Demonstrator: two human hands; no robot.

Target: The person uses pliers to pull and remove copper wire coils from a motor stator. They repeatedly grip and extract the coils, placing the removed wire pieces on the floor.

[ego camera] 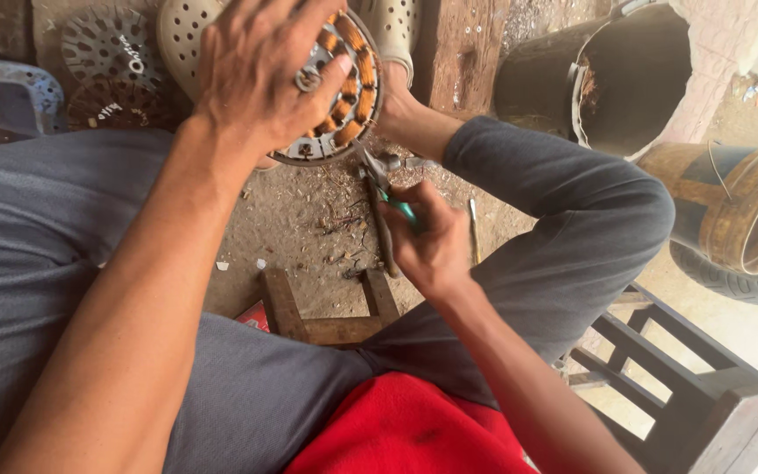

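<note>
The fingers [331,75] of the left hand [261,75] are spread and pressed down over a round motor stator [344,101], gripping it across its face and rim; a ring sits on one finger. The stator shows copper-coloured windings around a metal core and is held tilted, low between the knees, just above the dirt floor [309,219].

The right hand [427,241] is clenched around the handles of a pair of pliers [383,197] with green grips. The metal nose of the pliers points up and meets the lower edge of the stator; whether the tip grips a wire there cannot be told.

The floor beneath the hands carries scattered wire scraps and debris. A thin metal rod [473,228] lies on the floor just beside the right hand. A small wooden frame [326,320] sits below, close to the person's lap.

The person wears grey trousers [563,237], both knees raised either side of the work, and a red top [414,430].

At upper left two further perforated metal discs [111,70] lie on the floor, beside a blue object [2,88]. Pale perforated sandals [182,31] show behind the left hand. At upper right stands a dark metal bucket [625,79]; a rusty drum [747,211] rests on a tyre [730,281] at the right edge. A dark wooden stool [686,386] occupies the lower right.
</note>
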